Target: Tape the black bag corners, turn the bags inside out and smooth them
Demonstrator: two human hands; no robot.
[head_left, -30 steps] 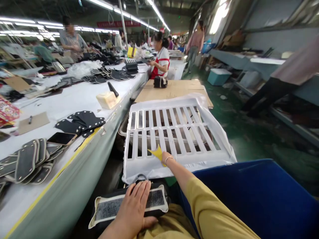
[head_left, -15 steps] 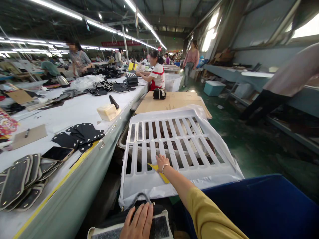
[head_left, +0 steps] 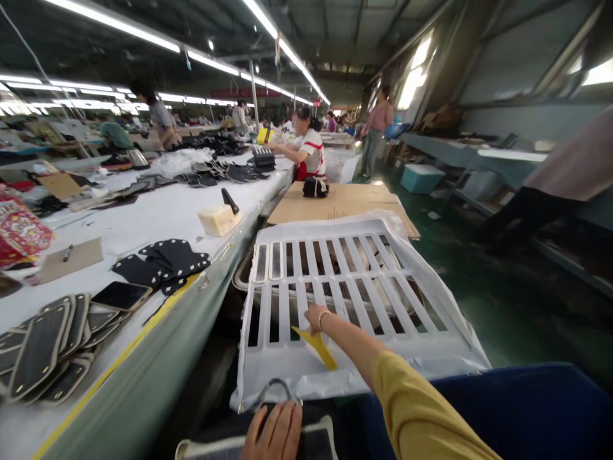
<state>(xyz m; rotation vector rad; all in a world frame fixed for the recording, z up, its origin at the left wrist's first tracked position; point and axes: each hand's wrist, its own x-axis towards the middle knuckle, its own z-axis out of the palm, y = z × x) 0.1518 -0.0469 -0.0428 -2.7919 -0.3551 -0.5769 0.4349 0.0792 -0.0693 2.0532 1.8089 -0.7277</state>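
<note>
Yellow pointed sheet at right hand, grip unclear, slotted white frame, left hand open flat on cream-edged panel

A factory workshop: strip lights at eleven o'clock, cut pieces (dark ones) on a worktable at nine.

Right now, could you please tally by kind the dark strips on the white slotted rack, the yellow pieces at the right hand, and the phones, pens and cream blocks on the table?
Dark strips on the white slotted rack: 2
Yellow pieces at the right hand: 1
Phones: 1
Pens: 1
Cream blocks: 1
Total: 6
</note>
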